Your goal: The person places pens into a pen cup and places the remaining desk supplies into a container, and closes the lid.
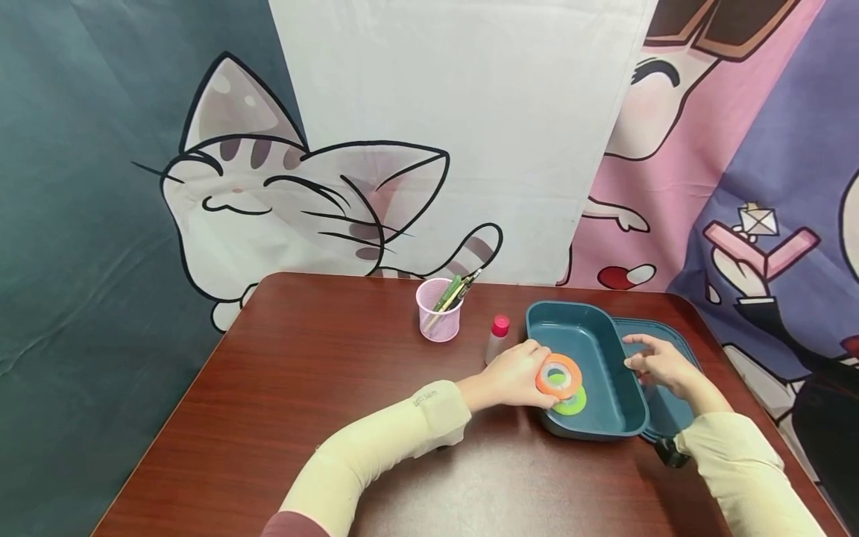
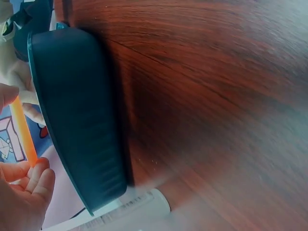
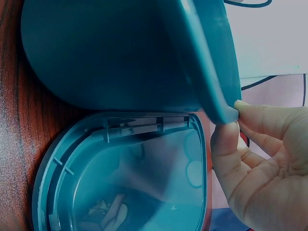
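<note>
My left hand (image 1: 517, 377) grips an orange tape roll (image 1: 559, 375) by its edges, over the left side of a teal box (image 1: 607, 403). In the left wrist view the orange roll (image 2: 23, 130) appears edge-on between thumb and fingers, above the box rim. Partly behind it, a lime green tape roll (image 1: 572, 405) shows inside the box outline in the head view. My right hand (image 1: 661, 365) pinches the box's right rim; the right wrist view has thumb and finger on either side of that rim (image 3: 224, 108).
Right of the box lies its teal lid (image 1: 674, 406), inner side up in the right wrist view. A glue stick (image 1: 497, 339) with a red cap stands left of the box. Farther left, a pink mesh cup (image 1: 439, 321) holds pens and brushes. The brown table (image 1: 322, 350) ends at a curtain.
</note>
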Tool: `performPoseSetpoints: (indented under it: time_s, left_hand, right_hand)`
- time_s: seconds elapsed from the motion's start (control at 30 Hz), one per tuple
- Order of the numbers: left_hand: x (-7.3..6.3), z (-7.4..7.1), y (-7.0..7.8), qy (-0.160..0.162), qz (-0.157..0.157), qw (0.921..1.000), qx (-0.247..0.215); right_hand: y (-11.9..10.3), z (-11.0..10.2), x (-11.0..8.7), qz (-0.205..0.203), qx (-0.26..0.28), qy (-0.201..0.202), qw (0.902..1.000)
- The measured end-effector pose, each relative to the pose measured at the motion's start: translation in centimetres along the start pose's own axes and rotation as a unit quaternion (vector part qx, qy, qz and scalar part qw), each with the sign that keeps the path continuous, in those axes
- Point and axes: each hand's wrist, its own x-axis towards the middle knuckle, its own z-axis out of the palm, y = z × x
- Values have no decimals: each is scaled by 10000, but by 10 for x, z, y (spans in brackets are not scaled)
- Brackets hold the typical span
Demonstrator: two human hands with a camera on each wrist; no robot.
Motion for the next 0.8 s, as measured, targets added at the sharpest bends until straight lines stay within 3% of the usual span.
performPoseSetpoints:
  time_s: [0.3,0.8]
  left_hand:
    - [11,7,7,-15,-164,9997,205]
    - [33,7,11,-358,-408,9978,389]
  right_hand:
    - [1,0,3,17,12,-25,10000]
    - [0,-1,2,65,26,-17,10000]
